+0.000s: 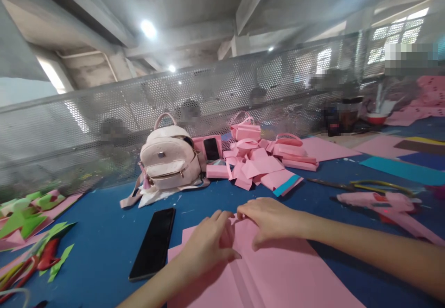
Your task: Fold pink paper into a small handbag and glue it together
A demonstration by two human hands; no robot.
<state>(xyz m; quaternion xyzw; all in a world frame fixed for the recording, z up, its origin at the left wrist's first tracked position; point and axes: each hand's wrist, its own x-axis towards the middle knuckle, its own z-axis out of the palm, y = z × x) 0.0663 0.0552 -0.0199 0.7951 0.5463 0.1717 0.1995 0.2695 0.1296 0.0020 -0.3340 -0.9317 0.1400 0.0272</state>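
Note:
A large pink sheet [285, 275] lies in front of me, with a lengthwise crease or ridge down its middle. My left hand [208, 241] is at the far end of the sheet, left of the crease, fingers curled over the material and thumb resting near the ridge. Just across the crease, my right hand [267, 217] bends its fingers at the same far edge, its thumb pressed on the surface. Both hands grip the sheet there, almost touching each other. Their fingertips are partly hidden. Close to my left wrist, a black phone [153, 243] rests on the blue table [100, 243].
Behind stand a pale backpack [170, 160], a heap of pink folded pieces [257, 160] and a perforated metal screen [222, 90]. To the right lie a pink glue gun [378, 201] and scissors [347, 185]. Red-handled scissors [48, 254] and green scraps [60, 261] are at left.

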